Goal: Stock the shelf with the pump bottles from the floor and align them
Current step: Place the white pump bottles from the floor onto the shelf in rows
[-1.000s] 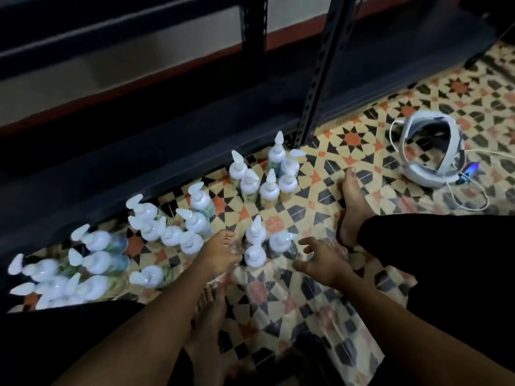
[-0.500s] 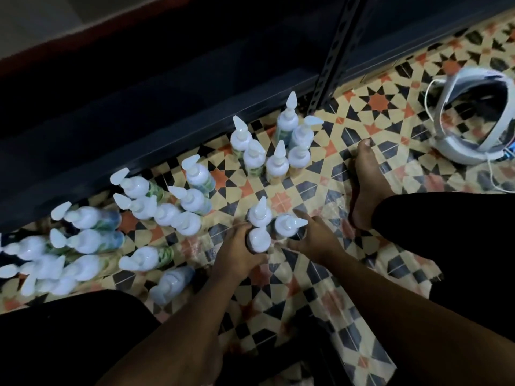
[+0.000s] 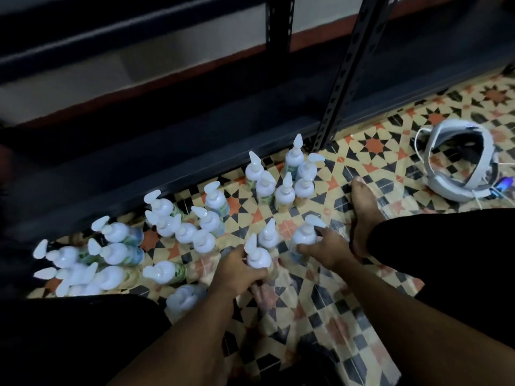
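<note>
Versus 1 s ago: both hands were loose and hovering, now both are wrapped on stock. Our left hand (image 3: 237, 274) grips the nearest white plastic pump bottle (image 3: 256, 257); our right hand (image 3: 326, 252) grips the second pump bottle (image 3: 305, 238), just right of it. Both bottles are down at the patterned tile floor (image 3: 306, 316), in front of the dark metal shelf (image 3: 195, 162); we can't tell if they're lifted. Count: near trio 3, far cluster (image 3: 285, 190) 6, middle cluster (image 3: 209, 221) 6. The left heap (image 3: 117, 253) is too blurred to count.

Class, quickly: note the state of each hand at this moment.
Left hand: grips the nearest white plastic pump bottle.
Right hand: grips a second white plastic pump bottle.
</note>
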